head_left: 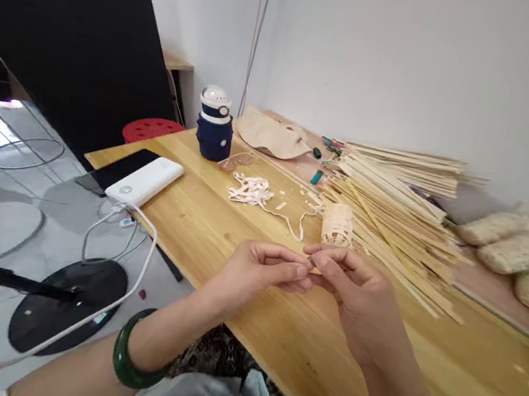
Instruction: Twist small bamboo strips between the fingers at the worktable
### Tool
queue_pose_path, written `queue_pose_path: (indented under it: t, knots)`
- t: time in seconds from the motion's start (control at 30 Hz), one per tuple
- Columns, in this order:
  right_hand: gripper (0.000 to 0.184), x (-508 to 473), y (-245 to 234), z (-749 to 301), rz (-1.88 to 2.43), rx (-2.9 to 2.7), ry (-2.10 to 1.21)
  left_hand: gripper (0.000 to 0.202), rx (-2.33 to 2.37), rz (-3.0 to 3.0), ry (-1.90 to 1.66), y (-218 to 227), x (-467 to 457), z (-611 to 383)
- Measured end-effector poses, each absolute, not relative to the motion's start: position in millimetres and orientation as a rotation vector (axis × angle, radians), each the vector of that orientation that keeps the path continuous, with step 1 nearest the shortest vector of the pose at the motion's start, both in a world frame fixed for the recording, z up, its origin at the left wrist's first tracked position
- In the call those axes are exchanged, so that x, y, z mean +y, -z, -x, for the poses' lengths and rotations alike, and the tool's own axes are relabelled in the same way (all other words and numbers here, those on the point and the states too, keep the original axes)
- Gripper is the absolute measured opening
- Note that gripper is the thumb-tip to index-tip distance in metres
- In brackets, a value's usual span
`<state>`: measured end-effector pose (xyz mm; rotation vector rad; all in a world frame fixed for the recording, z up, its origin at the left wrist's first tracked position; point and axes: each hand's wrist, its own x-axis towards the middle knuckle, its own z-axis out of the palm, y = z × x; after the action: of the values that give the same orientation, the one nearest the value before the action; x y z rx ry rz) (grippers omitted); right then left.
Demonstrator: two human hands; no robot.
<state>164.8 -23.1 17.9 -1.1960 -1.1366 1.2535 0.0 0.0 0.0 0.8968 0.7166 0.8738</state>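
Over the wooden table my left hand [269, 268] and my right hand [349, 281] meet, thumbs and fingers pinched close together. Whatever sits between the fingertips is tiny and mostly hidden; a thin pale sliver may show there. A small woven cylinder [338, 224] of light strips stands just beyond my right hand, apart from it. Behind my hands a tangle of white ribbon [251, 190] lies on the table, one tail trailing toward the woven cylinder. Many flat bamboo strips [394, 213] are heaped to the right of it.
A blue and white bottle [215, 129], glasses [236, 161] and a beige cloth-like piece [275, 135] stand or lie at the back. A white power bank [144, 179] with a cable rests on a dark tablet [120, 167] at left. Several woven bundles [519, 251] sit at right.
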Motion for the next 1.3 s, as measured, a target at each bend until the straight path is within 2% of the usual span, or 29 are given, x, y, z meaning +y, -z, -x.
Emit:
queue_pose_path:
  t: [0.13,0.33,0.63,0.77,0.97,1.17,1.3]
  knots:
    - [0.018,-27,-3,-171,1.212,-1.025,-1.316,0.015,0.802,-0.876,-0.903,14,-1,3]
    - [0.020,-24,5,-176,1.281,-1.004,-1.340,0.003,0.881,-1.014,-1.002,21,2,2]
    - [0.023,-18,7,-175,1.281,-1.033,-1.475,0.014,0.755,-1.222,-1.053,22,8,2]
    - [0.031,-16,4,-172,1.293,-0.956,-1.527,0.016,0.753,-1.270,-1.088,23,10,2]
    - [0.031,-12,-2,-175,1.207,-0.921,-1.743,0.016,0.784,-1.385,-1.175,20,13,0]
    - [0.029,-6,-10,-179,1.208,-0.995,-1.641,0.018,0.799,-1.397,-1.259,8,18,-8]
    - [0.036,0,-24,-175,1.196,-0.986,-1.563,0.018,0.843,-1.452,-1.308,-5,22,-13]
